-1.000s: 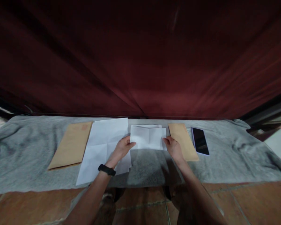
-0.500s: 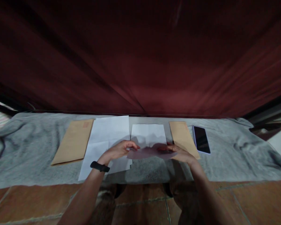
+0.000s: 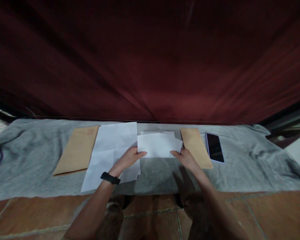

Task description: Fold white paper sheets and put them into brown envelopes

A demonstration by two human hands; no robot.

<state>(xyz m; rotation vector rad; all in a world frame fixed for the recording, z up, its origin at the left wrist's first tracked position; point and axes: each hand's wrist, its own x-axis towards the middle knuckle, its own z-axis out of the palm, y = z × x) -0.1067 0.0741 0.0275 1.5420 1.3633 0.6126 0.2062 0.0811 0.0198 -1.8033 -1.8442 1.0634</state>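
Note:
A folded white sheet of paper lies on a grey cloth. My left hand pinches its near left corner, thumb on top. At the near right corner my right hand grips the sheet the same way. The lower half is folded up over the upper half and sits slightly askew. Under my left wrist, which wears a black band, lies a larger unfolded white sheet with crease lines.
A brown envelope lies left of the large sheet. Another brown envelope and a dark phone lie to the right. A dark red curtain hangs behind the cloth. Reddish floor tiles show in front.
Both hands lifted the near edge of the small sheet and folded it away from me over its far half. The fold now lies flat, slightly skewed.

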